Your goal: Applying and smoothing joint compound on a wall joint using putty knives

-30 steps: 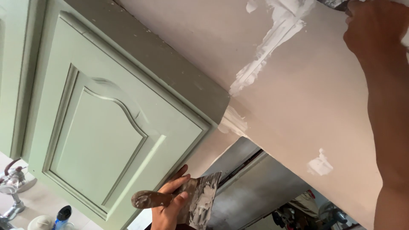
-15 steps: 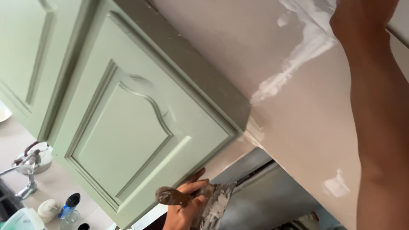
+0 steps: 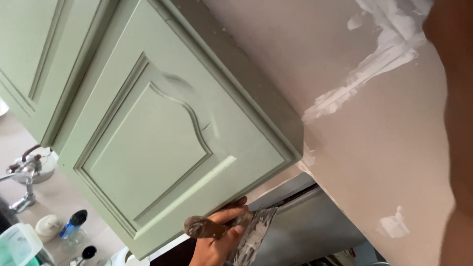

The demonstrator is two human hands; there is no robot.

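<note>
White filler streak (image 3: 367,74) runs diagonally on the wall, up and right of the green cabinet door (image 3: 162,143); left hand (image 3: 217,241), below the door's lower corner, is clamped on a putty knife (image 3: 246,234); right forearm nearer the streak, its hand's grip unseen.

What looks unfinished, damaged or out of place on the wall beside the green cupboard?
The pinkish wall carries uneven white filler: a long ragged streak near the top and a small blob lower down. The left hand holds a filler-smeared putty knife.
</note>
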